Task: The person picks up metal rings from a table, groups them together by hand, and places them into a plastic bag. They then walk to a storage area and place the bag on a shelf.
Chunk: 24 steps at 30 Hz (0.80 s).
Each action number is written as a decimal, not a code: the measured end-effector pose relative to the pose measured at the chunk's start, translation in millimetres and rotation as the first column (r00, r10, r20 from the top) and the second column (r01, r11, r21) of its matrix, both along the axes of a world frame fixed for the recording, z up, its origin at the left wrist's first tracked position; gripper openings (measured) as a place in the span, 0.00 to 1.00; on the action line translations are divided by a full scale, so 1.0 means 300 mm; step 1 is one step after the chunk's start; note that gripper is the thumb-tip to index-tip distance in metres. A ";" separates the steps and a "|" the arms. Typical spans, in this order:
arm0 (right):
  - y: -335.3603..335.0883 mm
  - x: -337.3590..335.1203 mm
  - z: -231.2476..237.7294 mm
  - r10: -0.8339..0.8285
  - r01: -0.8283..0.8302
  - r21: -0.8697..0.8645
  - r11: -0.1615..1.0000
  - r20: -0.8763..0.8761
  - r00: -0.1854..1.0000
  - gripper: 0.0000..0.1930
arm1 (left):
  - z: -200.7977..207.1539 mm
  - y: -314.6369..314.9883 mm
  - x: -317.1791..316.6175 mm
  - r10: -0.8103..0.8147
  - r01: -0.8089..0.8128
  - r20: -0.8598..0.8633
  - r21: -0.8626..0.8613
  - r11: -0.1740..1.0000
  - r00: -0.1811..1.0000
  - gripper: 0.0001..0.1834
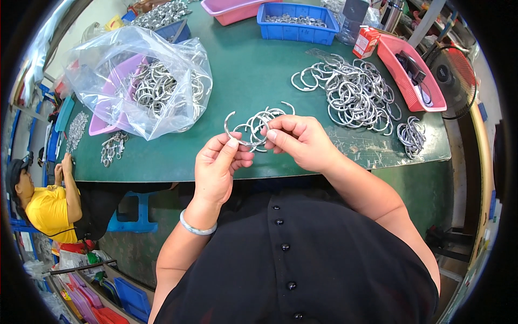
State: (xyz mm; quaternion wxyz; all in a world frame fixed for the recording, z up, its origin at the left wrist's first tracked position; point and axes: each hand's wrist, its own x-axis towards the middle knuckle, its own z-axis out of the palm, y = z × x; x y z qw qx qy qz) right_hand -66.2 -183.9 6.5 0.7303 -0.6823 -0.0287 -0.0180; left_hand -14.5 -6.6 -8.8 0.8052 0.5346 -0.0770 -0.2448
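Observation:
Above the table's near edge, the thumb and fingers of my left hand (215, 164) pinch a silvery, C-shaped metal ring (227, 122). One free end of it curves up past my thumb. My right hand (303, 141) is closed in a pinch at the ring's right side; its fingertips partly hide the metal there. A small cluster of similar open rings (279, 111) lies on the table just beyond my fingers, overlapping the held one in view. To the right of my hands is a large tangled pile of silvery rings (353, 94).
A clear plastic bag (183, 59) over a pink tub (100, 123) holds more rings at left. A blue tray (297, 35) of small metal parts stands far back. Right are a pink basket (413, 86), a fan (453, 81) and a smaller ring heap (411, 137). A person in yellow (51, 213) works at left.

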 end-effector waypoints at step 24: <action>-0.023 -0.017 0.025 0.016 0.391 -0.527 0.755 0.610 0.793 0.06 | -0.009 0.010 -0.001 0.017 -0.007 0.288 -0.035 0.999 0.958 0.09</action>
